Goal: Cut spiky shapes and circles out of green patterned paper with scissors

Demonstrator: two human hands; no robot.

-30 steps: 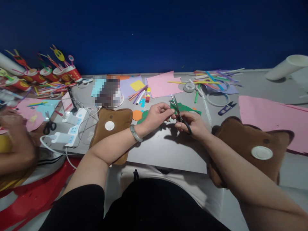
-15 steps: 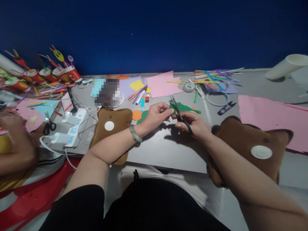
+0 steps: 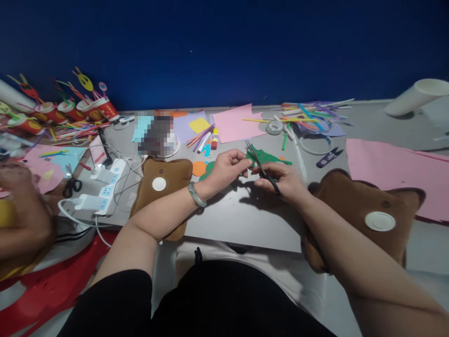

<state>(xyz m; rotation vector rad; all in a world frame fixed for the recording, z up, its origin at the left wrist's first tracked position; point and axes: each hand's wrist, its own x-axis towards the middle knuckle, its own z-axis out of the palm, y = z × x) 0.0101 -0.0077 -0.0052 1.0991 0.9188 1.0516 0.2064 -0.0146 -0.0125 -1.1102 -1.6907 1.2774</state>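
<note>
My left hand (image 3: 229, 167) pinches the near edge of a piece of green paper (image 3: 269, 157) between thumb and fingers. In my right hand (image 3: 282, 180) is a pair of black-handled scissors (image 3: 264, 172), its blades pointing away and up to the left, against the green paper. Both hands are held above the grey table, and their shadow falls just below. Beside my left wrist lie a green paper circle (image 3: 207, 170) and an orange paper circle (image 3: 199, 168). Fingers hide part of the paper's cut edge.
Brown cushions (image 3: 149, 180) flank my arms. At the back lie pink paper (image 3: 233, 124), a glue stick (image 3: 214, 139), tape (image 3: 274, 127) and a heap of coloured sticks (image 3: 312, 113). Left stand a power strip (image 3: 114, 185) and decorated cups (image 3: 107, 108); another person's arm (image 3: 30, 220) rests there.
The scissor blades have shifted slightly against the green paper, and the fingers moved a little. Both hands keep their hold in nearly the same place.
</note>
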